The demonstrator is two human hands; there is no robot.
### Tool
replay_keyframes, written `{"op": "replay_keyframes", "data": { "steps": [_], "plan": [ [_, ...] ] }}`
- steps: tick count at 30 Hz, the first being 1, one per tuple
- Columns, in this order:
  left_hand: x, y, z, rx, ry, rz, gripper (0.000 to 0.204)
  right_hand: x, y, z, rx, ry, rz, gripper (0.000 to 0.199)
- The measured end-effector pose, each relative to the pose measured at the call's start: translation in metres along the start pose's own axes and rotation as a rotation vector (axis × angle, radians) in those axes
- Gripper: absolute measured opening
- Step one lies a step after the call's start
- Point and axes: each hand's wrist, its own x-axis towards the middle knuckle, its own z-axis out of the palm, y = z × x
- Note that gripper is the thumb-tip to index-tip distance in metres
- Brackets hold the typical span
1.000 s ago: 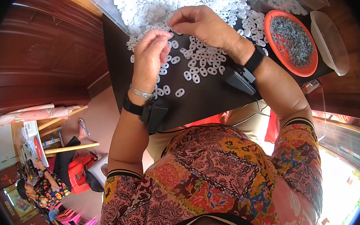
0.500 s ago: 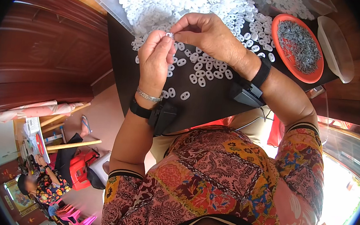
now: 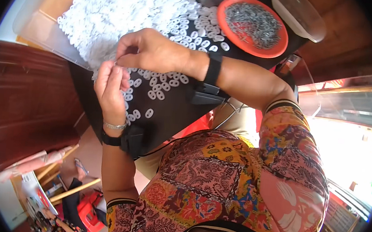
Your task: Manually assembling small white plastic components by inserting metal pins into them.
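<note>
My left hand [image 3: 112, 92] is closed in a pinch, thumb against fingers. Between its fingertips sits a small whitish piece, mostly hidden, beside the scattered pieces. My right hand [image 3: 156, 53] comes in from the right with thumb and forefinger pinched at the same spot; whatever they hold is too small to make out. The two hands' fingertips meet just in front of a big heap of white oval two-hole plastic pieces [image 3: 116, 8]. More of these loose two-hole pieces [image 3: 162, 87] lie on the dark tabletop [image 3: 173, 115] around and below my hands.
A red-orange dish [image 3: 222, 24] full of thin grey metal pieces [image 3: 258, 23] stands at the back right. Beside it is a clear plastic tub [image 3: 298, 17]. A clear bin [image 3: 43, 33] is behind the heap at left. A co-worker's patterned sleeve [image 3: 67, 229] shows at lower left.
The view has turned, so the table, heap and dish now appear farther left and higher. My hands stay pinched together, fingertip to fingertip.
</note>
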Motion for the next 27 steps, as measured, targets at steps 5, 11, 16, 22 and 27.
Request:
{"op": "replay_keyframes", "data": {
  "steps": [5,11,16,22,27],
  "plan": [
    [0.002,-0.007,0.005,-0.078,-0.021,0.067,0.02,-0.009,-0.007,-0.002,-0.098,0.017,-0.066,0.016],
    [-0.002,-0.009,0.007,-0.223,-0.068,0.083,0.021,-0.022,-0.021,-0.024,-0.292,-0.046,-0.226,0.016],
    [0.0,-0.015,0.002,-0.155,-0.032,0.132,0.02,-0.06,-0.019,-0.121,-0.732,0.002,-0.059,0.019],
    [0.008,-0.02,0.0,-0.068,-0.024,0.139,0.02,-0.108,0.01,-0.188,-1.14,0.047,0.238,0.022],
    [0.009,-0.026,-0.004,-0.063,-0.02,0.119,0.018,-0.095,0.035,-0.182,-1.167,-0.001,0.157,0.022]
  ]
}}
